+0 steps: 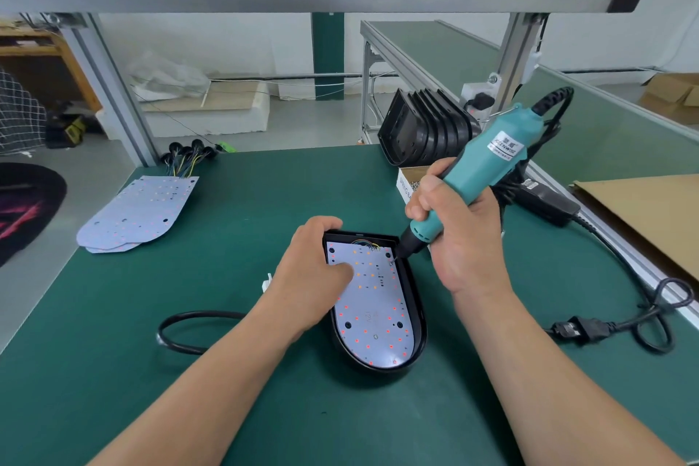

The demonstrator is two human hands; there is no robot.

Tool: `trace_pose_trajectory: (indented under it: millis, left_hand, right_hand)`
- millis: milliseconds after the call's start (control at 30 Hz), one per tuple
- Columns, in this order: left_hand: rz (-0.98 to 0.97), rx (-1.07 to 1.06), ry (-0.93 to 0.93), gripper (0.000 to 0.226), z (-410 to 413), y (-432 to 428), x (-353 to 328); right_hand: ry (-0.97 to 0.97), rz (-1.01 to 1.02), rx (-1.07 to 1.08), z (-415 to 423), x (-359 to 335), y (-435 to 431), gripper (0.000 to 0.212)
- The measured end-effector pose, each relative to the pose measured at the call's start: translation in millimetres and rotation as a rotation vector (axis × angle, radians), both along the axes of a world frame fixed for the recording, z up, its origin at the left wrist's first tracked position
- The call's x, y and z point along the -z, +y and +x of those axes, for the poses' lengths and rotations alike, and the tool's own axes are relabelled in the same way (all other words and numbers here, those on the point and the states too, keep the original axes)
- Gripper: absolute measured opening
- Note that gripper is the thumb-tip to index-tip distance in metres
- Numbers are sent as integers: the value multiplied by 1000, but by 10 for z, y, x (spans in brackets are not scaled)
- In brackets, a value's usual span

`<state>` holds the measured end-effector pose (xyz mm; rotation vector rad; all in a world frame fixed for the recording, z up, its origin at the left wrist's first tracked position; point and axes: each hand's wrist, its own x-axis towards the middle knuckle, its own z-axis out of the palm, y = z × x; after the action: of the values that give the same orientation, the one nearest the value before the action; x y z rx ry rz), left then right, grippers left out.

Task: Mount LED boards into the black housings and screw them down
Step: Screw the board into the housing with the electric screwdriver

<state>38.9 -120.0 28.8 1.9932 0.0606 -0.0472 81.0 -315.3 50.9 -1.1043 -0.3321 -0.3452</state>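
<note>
One white LED board (372, 308) with red and orange dots lies inside the black D-shaped plastic housing (418, 308) on the green tabletop (234, 265), its long axis running away from the person. The left hand (312, 272) presses flat on the board's left side, fingers spread. The right hand (459, 235) is closed around the teal electric screwdriver (482, 166), whose tip meets the far right corner, probably on a screw. More spare boards (140, 214) wait well apart at left.

White LED board (372, 310) inside black housing (418, 308)
</note>
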Motion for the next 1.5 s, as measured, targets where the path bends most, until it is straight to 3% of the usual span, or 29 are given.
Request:
trace_pose_trajectory:
  millis: [333,567,700,800,900,967,1100,1267,1500]
  left_hand:
    - [14,-5,0,56,-12,-1,-18]
    - [59,12,-2,54,-4,34,-33]
    - [240,32,-33,54,13,94,-111]
    - [381,-12,-235,50,105,88,-270]
    - [464,94,-400,32,280,-94,-508]
    - [502,242,-399,20,448,-336,-604]
    - [744,467,-417,22,831,-904,-596]
    - [1009,555,-380,18,1111,-1321,-387]
    - [987,522,-320,12,1202,-1430,-329]
  right_hand:
    - [-4,-55,-67,-17,-24,-5,20]
    - [-52,218,-79,-4,-167,-224,10]
    - [22,405,8,37,-149,-510,5]
    - [120,568,80,70,-102,-676,6]
    - [140,693,127,94,-73,-810,7]
    - [141,739,143,98,-61,-872,8]
    - [139,765,153,116,-51,-919,8]
    - [111,783,130,124,-33,-986,6]
    - [109,791,119,143,-37,-993,8]
